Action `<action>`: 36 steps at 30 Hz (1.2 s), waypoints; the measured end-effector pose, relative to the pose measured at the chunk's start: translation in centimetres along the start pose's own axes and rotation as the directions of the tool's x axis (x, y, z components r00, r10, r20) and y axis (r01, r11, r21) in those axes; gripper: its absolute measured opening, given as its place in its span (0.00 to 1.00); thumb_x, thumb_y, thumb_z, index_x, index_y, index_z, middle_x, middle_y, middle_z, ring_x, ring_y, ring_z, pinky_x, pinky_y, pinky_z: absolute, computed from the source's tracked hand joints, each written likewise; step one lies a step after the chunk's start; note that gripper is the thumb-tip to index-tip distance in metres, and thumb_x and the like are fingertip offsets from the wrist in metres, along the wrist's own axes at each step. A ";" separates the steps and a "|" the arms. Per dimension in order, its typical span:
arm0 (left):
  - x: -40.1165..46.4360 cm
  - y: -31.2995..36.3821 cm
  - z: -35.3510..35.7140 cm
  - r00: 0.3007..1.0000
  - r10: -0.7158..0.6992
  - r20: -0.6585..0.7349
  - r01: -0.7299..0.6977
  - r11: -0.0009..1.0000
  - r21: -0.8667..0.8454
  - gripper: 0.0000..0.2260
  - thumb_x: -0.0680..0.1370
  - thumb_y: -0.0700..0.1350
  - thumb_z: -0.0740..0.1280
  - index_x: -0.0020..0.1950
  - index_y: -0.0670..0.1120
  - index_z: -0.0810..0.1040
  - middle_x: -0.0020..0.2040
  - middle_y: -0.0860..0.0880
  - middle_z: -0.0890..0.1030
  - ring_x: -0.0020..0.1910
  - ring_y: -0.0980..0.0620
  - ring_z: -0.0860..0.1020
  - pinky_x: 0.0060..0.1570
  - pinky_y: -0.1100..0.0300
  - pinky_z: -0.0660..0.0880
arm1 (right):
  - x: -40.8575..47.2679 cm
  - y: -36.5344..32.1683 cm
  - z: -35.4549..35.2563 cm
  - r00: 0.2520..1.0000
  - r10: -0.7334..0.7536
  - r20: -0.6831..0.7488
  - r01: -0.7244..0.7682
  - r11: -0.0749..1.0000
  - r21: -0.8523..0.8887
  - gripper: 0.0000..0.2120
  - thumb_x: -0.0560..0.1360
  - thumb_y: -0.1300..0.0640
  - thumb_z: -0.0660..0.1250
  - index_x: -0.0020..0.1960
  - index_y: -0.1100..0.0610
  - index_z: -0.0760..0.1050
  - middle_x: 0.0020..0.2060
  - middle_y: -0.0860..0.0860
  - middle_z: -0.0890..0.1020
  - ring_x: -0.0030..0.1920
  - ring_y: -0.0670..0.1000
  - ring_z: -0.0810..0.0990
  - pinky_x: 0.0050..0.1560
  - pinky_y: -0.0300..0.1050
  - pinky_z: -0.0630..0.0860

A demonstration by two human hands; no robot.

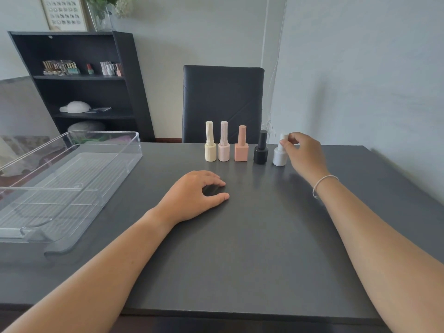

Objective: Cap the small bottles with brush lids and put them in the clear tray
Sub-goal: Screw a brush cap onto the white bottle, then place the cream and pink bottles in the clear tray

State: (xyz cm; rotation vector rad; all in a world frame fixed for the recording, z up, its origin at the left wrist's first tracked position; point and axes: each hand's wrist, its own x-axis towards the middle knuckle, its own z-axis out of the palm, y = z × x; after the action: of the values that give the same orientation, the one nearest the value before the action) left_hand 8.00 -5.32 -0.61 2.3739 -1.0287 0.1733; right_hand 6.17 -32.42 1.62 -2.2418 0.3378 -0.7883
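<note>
Right hand (pixel 303 153) fingers pinch the white bottle's brush lid (pixel 284 137) to twist it on, while left hand (pixel 199 194) rests loosely curled, empty, on the counter (pixel 252 248)

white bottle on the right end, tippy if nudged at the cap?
Probably: the white bottle is tall over a small round base, and the right hand pinches its cap high up. Its smooth sides may be slippery. On its side, it would likely roll.

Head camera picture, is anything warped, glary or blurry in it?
Head view: wide-angle warp bows the table edges and tilts the shelf; the clear tray shows pale reflections on its walls; light is soft and even, with faint shadows under the left hand; the white bottle cap is slightly blurred at the right hand.
</note>
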 end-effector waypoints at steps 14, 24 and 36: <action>2.5 -1.0 -2.6 0.957 -0.127 -0.260 0.064 0.970 -0.235 0.11 0.72 0.48 0.70 0.54 0.53 0.79 0.52 0.55 0.79 0.52 0.56 0.76 0.52 0.63 0.70 | -0.4 -6.2 -1.1 0.965 -0.244 -0.093 0.244 0.970 -0.013 0.15 0.74 0.52 0.64 0.60 0.51 0.75 0.50 0.46 0.79 0.43 0.47 0.71 0.48 0.41 0.68; 8.4 -3.5 -4.7 0.918 -0.198 -0.343 0.099 0.953 -0.286 0.15 0.73 0.46 0.69 0.59 0.52 0.75 0.54 0.55 0.75 0.50 0.55 0.75 0.42 0.72 0.66 | 1.9 -10.4 5.1 0.913 -0.330 0.242 0.380 0.902 -0.204 0.14 0.75 0.52 0.63 0.60 0.52 0.75 0.53 0.51 0.81 0.55 0.55 0.75 0.58 0.55 0.71; 9.7 -3.2 -3.1 0.906 -0.216 -0.364 0.036 0.896 -0.442 0.07 0.72 0.44 0.70 0.49 0.52 0.77 0.42 0.53 0.80 0.39 0.56 0.80 0.37 0.76 0.72 | 2.6 -10.1 6.1 0.913 -0.363 0.187 0.400 0.887 -0.232 0.09 0.76 0.53 0.62 0.52 0.53 0.77 0.45 0.50 0.84 0.50 0.54 0.76 0.59 0.51 0.68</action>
State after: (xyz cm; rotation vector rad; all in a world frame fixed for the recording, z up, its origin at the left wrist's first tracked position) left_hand 17.36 -8.08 3.79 1.8876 -0.6270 0.3389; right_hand 12.13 -23.16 6.59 -2.6481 -0.0804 -0.8182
